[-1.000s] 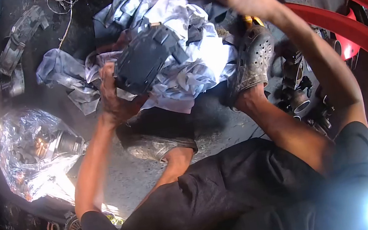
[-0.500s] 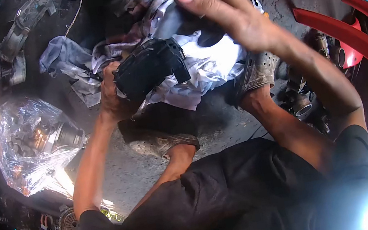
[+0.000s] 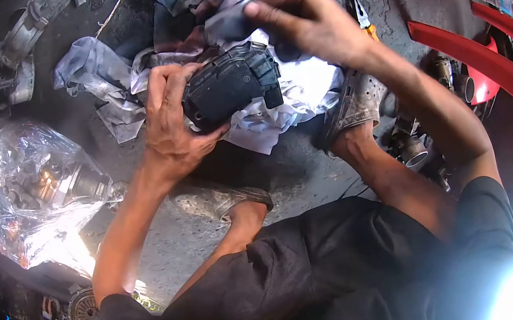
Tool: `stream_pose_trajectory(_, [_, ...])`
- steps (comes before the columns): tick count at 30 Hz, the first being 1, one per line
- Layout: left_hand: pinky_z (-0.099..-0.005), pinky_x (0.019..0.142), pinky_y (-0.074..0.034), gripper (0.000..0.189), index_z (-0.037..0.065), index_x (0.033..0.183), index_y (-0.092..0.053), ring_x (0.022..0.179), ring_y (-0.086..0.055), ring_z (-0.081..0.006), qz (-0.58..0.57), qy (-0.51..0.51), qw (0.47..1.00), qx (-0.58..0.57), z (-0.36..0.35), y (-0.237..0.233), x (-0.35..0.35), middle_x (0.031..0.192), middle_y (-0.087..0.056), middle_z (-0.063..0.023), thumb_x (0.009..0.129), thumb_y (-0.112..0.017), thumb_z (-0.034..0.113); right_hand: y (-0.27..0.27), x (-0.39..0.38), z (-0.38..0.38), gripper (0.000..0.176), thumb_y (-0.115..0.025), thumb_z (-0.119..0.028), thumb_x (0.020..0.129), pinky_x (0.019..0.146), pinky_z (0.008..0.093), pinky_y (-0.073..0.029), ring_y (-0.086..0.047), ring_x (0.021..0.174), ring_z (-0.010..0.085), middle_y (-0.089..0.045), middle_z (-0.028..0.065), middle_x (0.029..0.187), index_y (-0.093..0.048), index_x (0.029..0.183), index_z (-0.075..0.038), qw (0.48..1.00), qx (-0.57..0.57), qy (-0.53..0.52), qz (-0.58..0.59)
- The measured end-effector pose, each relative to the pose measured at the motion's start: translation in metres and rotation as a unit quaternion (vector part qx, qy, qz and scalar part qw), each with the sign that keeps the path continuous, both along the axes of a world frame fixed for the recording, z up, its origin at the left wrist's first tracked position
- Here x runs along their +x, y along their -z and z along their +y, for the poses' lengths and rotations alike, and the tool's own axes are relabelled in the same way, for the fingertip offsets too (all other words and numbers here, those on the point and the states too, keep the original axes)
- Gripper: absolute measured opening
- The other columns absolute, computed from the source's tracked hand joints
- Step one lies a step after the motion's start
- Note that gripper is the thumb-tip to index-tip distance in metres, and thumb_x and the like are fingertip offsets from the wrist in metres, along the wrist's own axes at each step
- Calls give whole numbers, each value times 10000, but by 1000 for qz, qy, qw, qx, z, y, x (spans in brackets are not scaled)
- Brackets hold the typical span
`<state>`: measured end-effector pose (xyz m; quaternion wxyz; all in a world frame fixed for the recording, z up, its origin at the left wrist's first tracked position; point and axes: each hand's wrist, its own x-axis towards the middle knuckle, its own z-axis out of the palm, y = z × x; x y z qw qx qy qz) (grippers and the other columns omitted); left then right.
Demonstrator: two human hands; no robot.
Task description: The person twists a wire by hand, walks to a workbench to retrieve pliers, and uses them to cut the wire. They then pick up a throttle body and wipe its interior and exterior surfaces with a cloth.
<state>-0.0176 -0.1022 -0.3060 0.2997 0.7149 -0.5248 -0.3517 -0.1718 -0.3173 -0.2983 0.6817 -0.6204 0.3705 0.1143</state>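
My left hand (image 3: 170, 120) grips a black plastic housing (image 3: 225, 92) from its left side, thumb below and fingers along the upper edge. The housing is boxy, with a ribbed, connector-like end at its right. Above and to the right of it, my right hand (image 3: 322, 27) is closed on a grey rag (image 3: 230, 23), smeared by motion and partly hidden behind the fingers. Beneath both hands, a heap of stained white and grey cloths (image 3: 264, 125) lies on the floor between my feet.
Pliers (image 3: 361, 15) lie beyond my right shoe (image 3: 358, 99). A clear plastic bag of metal parts (image 3: 44, 188) stands at left, a clutch disc (image 3: 89, 317) below it. Red curved panels (image 3: 475, 49) and metal parts (image 3: 412, 149) are at right. A plastic bottle (image 3: 501, 2) lies farther out.
The black housing has moved right and turned, showing more of its flat face and of my left hand. My right hand has shifted slightly down, its fingers drawn closer together.
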Motion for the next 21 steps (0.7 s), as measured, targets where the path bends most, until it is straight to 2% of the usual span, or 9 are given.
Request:
stream_pose_trajectory(1, [-436, 955, -459, 744, 35, 1254, -513, 1091, -558, -356, -3, 4, 1000, -14, 2, 3, 0, 1172, -536, -180, 608, -872, 119, -3, 0, -10, 324, -629, -324, 991, 562, 194, -448, -560, 692, 23, -573, -47, 715, -690, 1055, -13, 999, -36, 6, 16])
stream_pose_trajectory(2, [-436, 955, -459, 744, 35, 1254, -513, 1091, -558, -356, -2, 0, 1000, -11, 6, 6, -1, 1172, -536, -180, 608, -872, 119, 8, -3, -13, 264, -645, -266, 984, 591, 195, -483, -592, 712, 43, -621, -25, 780, -696, 1075, -23, 987, -112, 21, -113])
stream_pose_trajectory(4, [-433, 930, -473, 741, 37, 1256, -499, 1065, -567, -359, 28, -2, 997, -78, 10, 14, -4, 1176, -535, -181, 616, -865, 113, -12, 3, -16, 178, -659, -156, 964, 697, 236, -525, -623, 801, 98, -647, 13, 886, -706, 1091, -42, 989, -69, -17, -126])
stream_pose_trajectory(6, [-449, 903, -482, 781, 33, 1302, -466, 1035, -560, -365, 25, 9, 994, -104, 12, 20, -3, 1165, -532, -189, 632, -859, 111, 1, 4, -9, 171, -679, -110, 925, 771, 294, -517, -623, 882, 167, -634, 60, 939, -716, 1078, -45, 921, -188, -176, -291])
stream_pose_trajectory(8, [-464, 877, -490, 822, 29, 1349, -433, 1006, -553, -371, 24, 22, 991, -131, 13, 24, -3, 1154, -528, -197, 647, -853, 109, 1, 1, -2, 179, -693, -113, 886, 768, 358, -498, -621, 876, 258, -605, 127, 917, -711, 1031, -9, 914, -217, -214, -268])
stream_pose_trajectory(12, [-453, 851, -508, 818, 34, 1341, -433, 1012, -551, -364, 37, 57, 991, -113, 18, 27, -6, 1138, -534, -189, 645, -856, 111, -7, -8, -26, 164, -688, -64, 860, 738, 383, -510, -626, 841, 279, -605, 144, 879, -681, 985, 43, 893, -212, -288, -272])
stream_pose_trajectory(15, [-439, 839, -510, 798, 62, 1322, -451, 1004, -566, -349, 34, 45, 990, -128, 22, 31, -6, 1117, -547, -172, 645, -867, 124, -9, -9, -54, 76, -652, 2, 873, 786, 362, -518, -628, 851, 269, -602, 136, 886, -625, 910, 63, 818, -360, -347, -286])
stream_pose_trajectory(16, [-432, 834, -506, 785, 83, 1308, -465, 993, -582, -338, 23, 32, 988, -149, 26, 33, -4, 1109, -557, -164, 642, -879, 137, 1, -18, -47, 61, -600, -9, 939, 838, 324, -513, -639, 905, 207, -622, 110, 929, -615, 962, 46, 921, -285, -191, -183])
stream_pose_trajectory(21, [-421, 745, -544, 806, 109, 1356, -451, 945, -589, -343, 40, 59, 988, -139, 47, 40, -3, 1094, -521, -158, 654, -846, 85, -13, -13, -31, 147, -543, -105, 1022, 840, 271, -514, -627, 942, 98, -666, 52, 1018, -613, 1103, -4, 973, -141, -117, -143])
